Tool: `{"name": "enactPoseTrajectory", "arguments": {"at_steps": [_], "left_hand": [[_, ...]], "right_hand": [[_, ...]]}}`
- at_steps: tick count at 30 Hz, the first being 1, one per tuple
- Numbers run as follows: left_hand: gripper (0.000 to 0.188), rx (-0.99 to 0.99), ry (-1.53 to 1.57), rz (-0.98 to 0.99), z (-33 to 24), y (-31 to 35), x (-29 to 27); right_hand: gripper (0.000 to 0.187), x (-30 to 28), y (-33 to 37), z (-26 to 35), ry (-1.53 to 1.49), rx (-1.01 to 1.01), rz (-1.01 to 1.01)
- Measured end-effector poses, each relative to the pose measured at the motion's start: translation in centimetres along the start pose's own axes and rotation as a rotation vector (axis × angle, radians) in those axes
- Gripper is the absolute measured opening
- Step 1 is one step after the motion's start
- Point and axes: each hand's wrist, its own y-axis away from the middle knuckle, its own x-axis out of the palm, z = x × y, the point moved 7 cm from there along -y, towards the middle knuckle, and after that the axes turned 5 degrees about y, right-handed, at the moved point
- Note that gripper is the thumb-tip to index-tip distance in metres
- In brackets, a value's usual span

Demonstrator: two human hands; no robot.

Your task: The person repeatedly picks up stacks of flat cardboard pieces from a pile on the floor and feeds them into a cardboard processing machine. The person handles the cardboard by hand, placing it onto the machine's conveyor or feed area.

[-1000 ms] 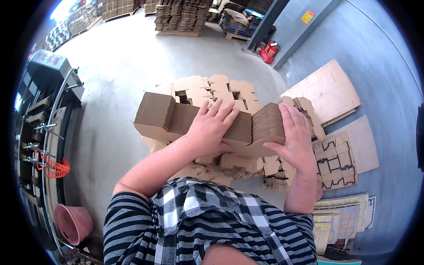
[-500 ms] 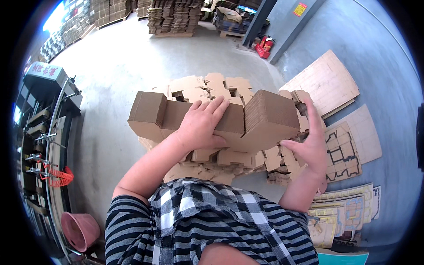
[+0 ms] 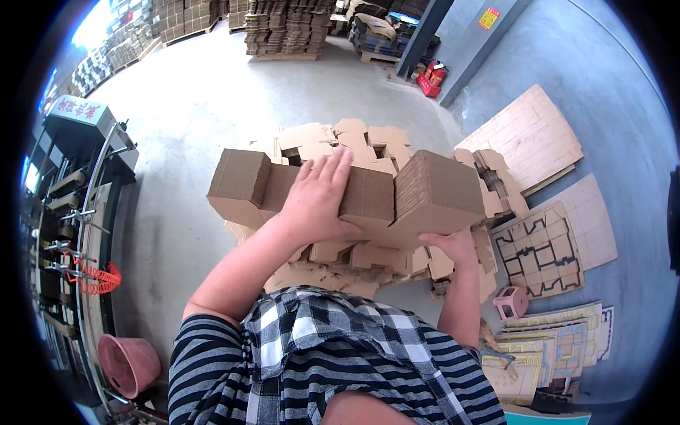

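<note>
Steadying a thick brown corrugated-cardboard stack of notched blanks (image 3: 375, 198) over tan die-cut cardboard piles (image 3: 356, 132).
My left grip (image 3: 316, 200) lies open across its top, fingers slightly spread, thumb on near face, likely for balance; my right grip (image 3: 457, 246) sits at lower right, probably supporting weight. Fingers hidden, can't tell if pinching.
</note>
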Motion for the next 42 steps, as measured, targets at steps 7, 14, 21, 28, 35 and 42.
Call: {"name": "enactPoseTrajectory", "arguments": {"at_steps": [7, 14, 21, 28, 35, 42], "left_hand": [[0.111, -0.051, -0.219, 0.048, -0.3, 0.9, 1.6], [0.115, -0.042, -0.261, 0.095, -0.7, 0.6, 1.3], [0.114, -0.004, -0.187, 0.102, -0.1, 0.6, 1.3], [0.112, -0.02, -0.19, 0.06, -0.4, 0.7, 1.3], [0.112, -0.054, -0.24, 0.044, -0.4, 0.5, 1.8], [0.111, -0.009, -0.236, 0.057, -0.1, 0.8, 1.6]], "right_hand": [[0.043, 0.1, 0.2, 0.1, 0.112, 0.016, 0.043], [0.041, 0.1, 0.4, 2.5, 0.153, -0.069, 0.0], [0.042, 0.1, 0.1, 2.1, 0.175, -0.019, 0.017], [0.038, 0.5, 0.6, 2.1, 0.183, -0.01, -0.008], [0.038, 0.7, 0.5, 2.0, 0.274, -0.059, 0.043], [0.036, 0.8, 0.6, 0.8, 0.115, -0.035, 0.024]]}}
